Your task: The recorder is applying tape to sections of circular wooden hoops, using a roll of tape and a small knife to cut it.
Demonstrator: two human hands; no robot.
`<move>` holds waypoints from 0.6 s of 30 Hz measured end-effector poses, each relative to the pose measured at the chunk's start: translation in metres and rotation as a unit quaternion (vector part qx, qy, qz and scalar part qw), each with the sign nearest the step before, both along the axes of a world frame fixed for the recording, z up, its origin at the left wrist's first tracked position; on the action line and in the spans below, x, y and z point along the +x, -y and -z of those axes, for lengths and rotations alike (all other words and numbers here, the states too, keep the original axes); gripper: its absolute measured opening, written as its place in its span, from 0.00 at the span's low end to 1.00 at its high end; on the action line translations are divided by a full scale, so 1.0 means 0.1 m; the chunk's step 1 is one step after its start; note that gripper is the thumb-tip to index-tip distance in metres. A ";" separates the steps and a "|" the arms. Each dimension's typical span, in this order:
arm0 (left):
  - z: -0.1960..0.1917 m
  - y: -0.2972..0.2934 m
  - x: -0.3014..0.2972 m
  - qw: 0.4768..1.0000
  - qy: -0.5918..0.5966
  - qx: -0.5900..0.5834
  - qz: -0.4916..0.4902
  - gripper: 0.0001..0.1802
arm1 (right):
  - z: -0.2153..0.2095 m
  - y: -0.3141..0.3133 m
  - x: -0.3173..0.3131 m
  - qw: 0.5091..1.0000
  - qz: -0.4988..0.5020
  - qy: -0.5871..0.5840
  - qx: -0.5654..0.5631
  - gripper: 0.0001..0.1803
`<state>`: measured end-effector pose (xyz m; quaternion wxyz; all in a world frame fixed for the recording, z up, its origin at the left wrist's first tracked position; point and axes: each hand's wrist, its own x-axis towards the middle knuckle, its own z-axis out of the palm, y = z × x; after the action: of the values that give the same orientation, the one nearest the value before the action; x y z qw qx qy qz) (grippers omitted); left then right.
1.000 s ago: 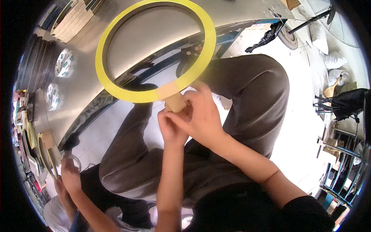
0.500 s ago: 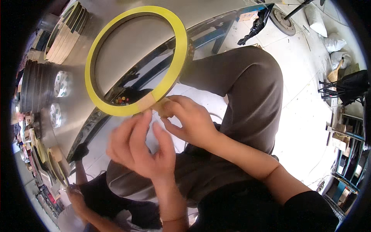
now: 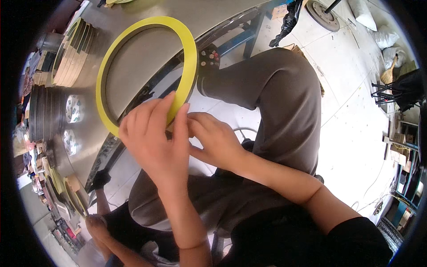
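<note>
A large yellow ring-shaped roll (image 3: pixel 189 49) with a dark inner wall leans across the metal table's edge, close to my lap. My left hand (image 3: pixel 155 138) lies over its lower rim, fingers on the yellow face and thumb toward the outer edge, gripping the band. Beside it, my right hand (image 3: pixel 215 138) is closed against the lower right of the ring. Its fingertips are partly hidden behind my left thumb, so what they pinch cannot be made out. The tan paper patch on the ring is now covered by my left hand.
Stacks of tan-sided rings (image 3: pixel 73 58) and dark rings (image 3: pixel 44 113) stand on the metal table (image 3: pixel 142 58) at left, beside two white printed rolls (image 3: pixel 73 109). A co-worker's hand (image 3: pixel 95 224) holds another ring at lower left. A black stool (image 3: pixel 400 91) is at right.
My left hand has moved up and onto the ring's lower rim, covering the tan patch. The ring has tilted and shifted slightly down and left. My right hand has stayed nearly in place.
</note>
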<state>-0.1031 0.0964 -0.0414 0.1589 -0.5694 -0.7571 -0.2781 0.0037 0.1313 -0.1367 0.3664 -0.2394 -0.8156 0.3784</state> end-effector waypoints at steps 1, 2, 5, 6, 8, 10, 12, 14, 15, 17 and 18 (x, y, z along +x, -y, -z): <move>-0.01 0.01 0.00 1.000 -0.001 -0.001 -0.001 0.14 | 0.00 0.00 -0.01 1.000 -0.001 -0.001 -0.001 0.25; -0.01 0.02 0.01 1.000 0.013 -0.010 -0.004 0.15 | 0.01 0.00 -0.02 1.000 -0.002 -0.001 0.003 0.25; -0.04 0.01 -0.01 1.000 0.015 -0.012 -0.012 0.18 | -0.01 0.01 0.00 0.999 -0.005 0.024 -0.020 0.26; -0.04 0.01 -0.01 1.000 0.003 -0.004 -0.016 0.19 | -0.02 0.02 0.01 0.998 -0.007 0.051 -0.046 0.27; 0.01 0.15 -0.07 1.000 0.027 0.009 0.000 0.20 | -0.01 0.00 0.01 0.999 0.004 0.042 -0.026 0.26; 0.08 0.30 -0.22 0.998 0.050 0.023 0.014 0.21 | 0.01 -0.01 0.01 0.999 0.012 0.031 -0.006 0.25; 0.16 0.39 -0.35 0.996 0.033 0.008 0.085 0.20 | 0.07 0.02 0.01 0.999 -0.023 0.025 -0.023 0.24; 0.21 0.42 -0.40 0.996 0.020 0.007 0.084 0.20 | 0.10 0.04 0.00 0.999 -0.027 0.013 -0.010 0.23; 0.23 0.41 -0.43 0.996 -0.002 0.021 0.089 0.19 | 0.11 0.04 -0.01 1.000 -0.031 0.000 0.005 0.22; 0.29 0.40 -0.45 0.995 -0.022 0.033 0.091 0.18 | 0.14 0.02 -0.01 0.999 -0.031 0.012 0.014 0.22; 0.33 0.39 -0.46 0.994 -0.028 0.047 0.092 0.17 | 0.16 0.00 -0.01 0.999 -0.028 0.021 0.027 0.21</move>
<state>-0.1495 0.0577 -0.0741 0.1801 -0.6361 -0.6830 -0.3105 0.0025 0.1315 -0.1523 0.3446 -0.2143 -0.8394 0.3616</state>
